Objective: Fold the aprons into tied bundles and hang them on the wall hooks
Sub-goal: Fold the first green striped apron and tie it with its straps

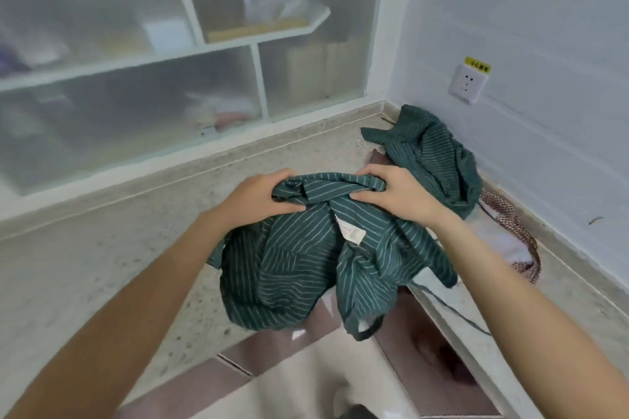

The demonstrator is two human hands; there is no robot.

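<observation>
I have the green striped apron (299, 255) bunched at its top edge, my left hand (253, 196) and my right hand (396, 192) each gripping a gathered fistful of cloth, fingers curled round it, with a short twisted span of fabric stretched between them. The rest of it hangs down crumpled over the front edge of the speckled stone bench (102, 248), a pale label (350, 231) showing near the middle and a thin tie string (456, 313) trailing off to my right. I judge I am still at the start of this bundle, since nothing here looks folded flat or tied yet. To do it well I think I should first lift and shake the cloth so it hangs straight, find both ties before folding, and keep that loose string from getting buried inside the folds, because I will need it to wrap and knot the bundle. A second green apron (432, 160) lies heaped in the corner of the bench by the wall, near the socket (469, 87), with some checked cloth (510, 224) beside it; I would keep my work apart from that heap so strings do not tangle. I cannot see any hooks from here.
</observation>
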